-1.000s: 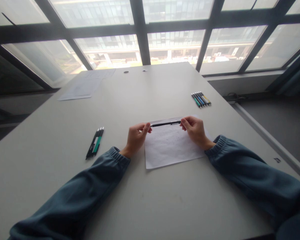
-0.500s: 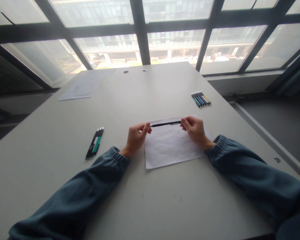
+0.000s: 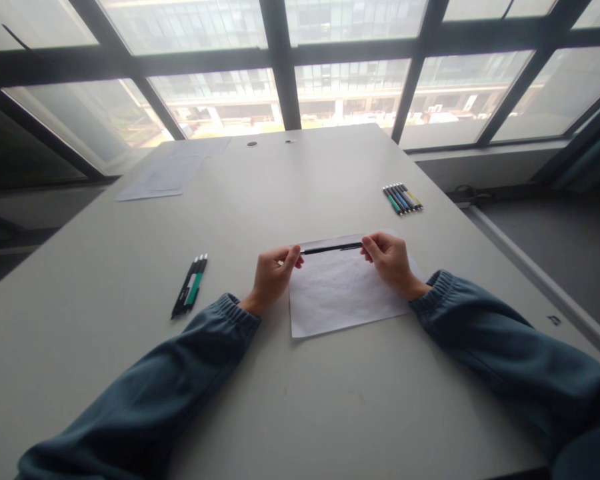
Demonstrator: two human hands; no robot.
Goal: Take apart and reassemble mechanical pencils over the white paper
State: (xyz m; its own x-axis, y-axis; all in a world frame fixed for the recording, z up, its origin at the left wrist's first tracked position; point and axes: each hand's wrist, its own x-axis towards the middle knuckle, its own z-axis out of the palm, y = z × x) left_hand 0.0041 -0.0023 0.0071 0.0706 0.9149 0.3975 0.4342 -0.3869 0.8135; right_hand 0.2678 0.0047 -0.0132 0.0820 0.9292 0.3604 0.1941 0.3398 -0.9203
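A thin black pen (image 3: 331,249) is held level between both hands, just above a white sheet of paper (image 3: 343,300) lying on the grey table (image 3: 300,400). My left hand (image 3: 273,277) pinches the pen's left end with its fingertips. My right hand (image 3: 390,260) pinches the right end. Both wrists rest near the sheet's upper corners. Faint marks show on the paper.
Two or three black pens, one with a green grip (image 3: 191,292), lie at the left. A row of several coloured pens (image 3: 403,198) lies at the right near the table edge. More paper sheets (image 3: 167,175) sit at the far left. Windows stand beyond the table.
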